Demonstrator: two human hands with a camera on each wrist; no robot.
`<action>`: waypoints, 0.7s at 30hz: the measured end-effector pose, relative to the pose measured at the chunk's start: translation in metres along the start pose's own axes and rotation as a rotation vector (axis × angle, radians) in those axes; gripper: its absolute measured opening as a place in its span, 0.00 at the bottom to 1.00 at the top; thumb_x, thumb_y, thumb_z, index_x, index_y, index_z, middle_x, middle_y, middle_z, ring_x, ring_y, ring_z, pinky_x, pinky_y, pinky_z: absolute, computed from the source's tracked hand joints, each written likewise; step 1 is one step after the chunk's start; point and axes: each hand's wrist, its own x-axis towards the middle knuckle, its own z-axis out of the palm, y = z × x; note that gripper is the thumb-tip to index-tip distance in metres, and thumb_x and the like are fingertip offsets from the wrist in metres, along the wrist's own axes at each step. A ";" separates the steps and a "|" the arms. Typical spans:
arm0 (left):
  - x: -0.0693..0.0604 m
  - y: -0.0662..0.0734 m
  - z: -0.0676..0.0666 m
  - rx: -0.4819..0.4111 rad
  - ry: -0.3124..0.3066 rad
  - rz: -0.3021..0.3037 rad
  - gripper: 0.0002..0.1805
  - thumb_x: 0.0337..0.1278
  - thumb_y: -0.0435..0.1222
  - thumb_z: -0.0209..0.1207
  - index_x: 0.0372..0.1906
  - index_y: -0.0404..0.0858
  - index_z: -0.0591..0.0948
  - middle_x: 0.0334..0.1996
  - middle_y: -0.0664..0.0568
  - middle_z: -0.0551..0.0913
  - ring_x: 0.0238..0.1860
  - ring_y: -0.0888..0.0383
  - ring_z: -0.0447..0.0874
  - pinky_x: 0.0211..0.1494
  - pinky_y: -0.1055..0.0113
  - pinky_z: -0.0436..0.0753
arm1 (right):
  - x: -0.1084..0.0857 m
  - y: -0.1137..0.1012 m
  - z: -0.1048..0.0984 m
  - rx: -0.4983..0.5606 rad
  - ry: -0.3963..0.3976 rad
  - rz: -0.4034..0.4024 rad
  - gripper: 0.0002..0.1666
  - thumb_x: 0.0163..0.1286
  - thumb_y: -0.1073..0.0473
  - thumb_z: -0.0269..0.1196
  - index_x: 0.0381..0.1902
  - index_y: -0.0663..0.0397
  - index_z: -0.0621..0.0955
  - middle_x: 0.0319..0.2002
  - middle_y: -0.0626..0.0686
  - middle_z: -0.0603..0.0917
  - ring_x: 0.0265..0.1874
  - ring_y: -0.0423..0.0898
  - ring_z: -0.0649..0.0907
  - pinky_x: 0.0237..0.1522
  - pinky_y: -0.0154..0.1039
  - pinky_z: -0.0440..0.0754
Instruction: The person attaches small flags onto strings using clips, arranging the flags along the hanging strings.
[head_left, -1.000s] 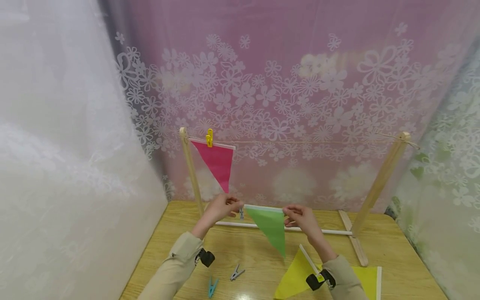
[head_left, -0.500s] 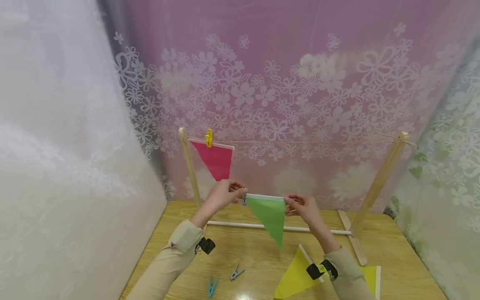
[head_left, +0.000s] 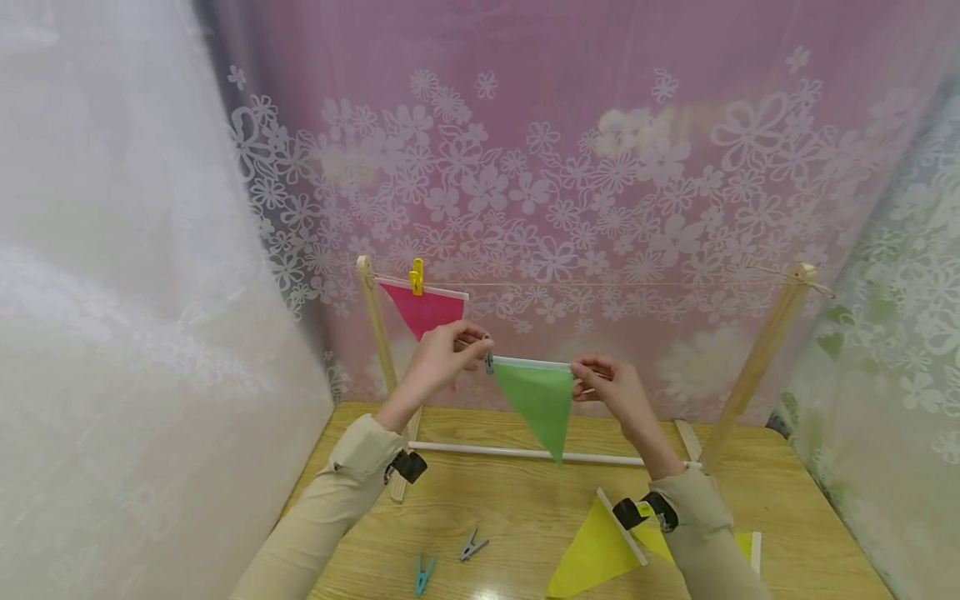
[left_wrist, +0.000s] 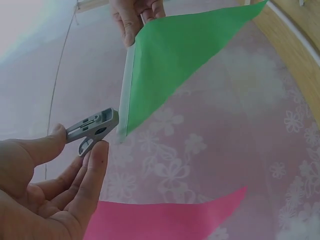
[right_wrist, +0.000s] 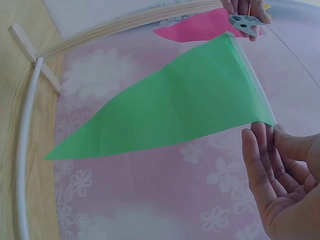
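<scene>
Between thumb and fingers, my left hand pinches a grey clothespin by its handles. Its nose is beside the left end of the white top strip of a green triangular flag. That flag hangs point down from my right hand, which pinches the strip's right corner. Above both hands a thin string runs between two wooden posts. At its left end a pink flag hangs from a yellow clothespin, its lower part mostly hidden behind my left hand.
On the table lie a grey clothespin, a teal clothespin and yellow flags, partly under my right forearm. The frame's right post and white crossbar stand behind. A flowered curtain closes the back.
Both hands have risen toward the string, carrying the green flag and the clothespin up from near the crossbar. My left hand now covers more of the pink flag.
</scene>
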 end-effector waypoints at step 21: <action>0.027 0.045 -0.032 0.081 0.109 0.132 0.18 0.71 0.46 0.62 0.56 0.38 0.83 0.48 0.48 0.87 0.47 0.54 0.88 0.48 0.61 0.87 | 0.023 -0.046 0.000 -0.016 0.021 -0.102 0.22 0.76 0.55 0.62 0.53 0.71 0.80 0.32 0.46 0.85 0.29 0.41 0.86 0.37 0.41 0.89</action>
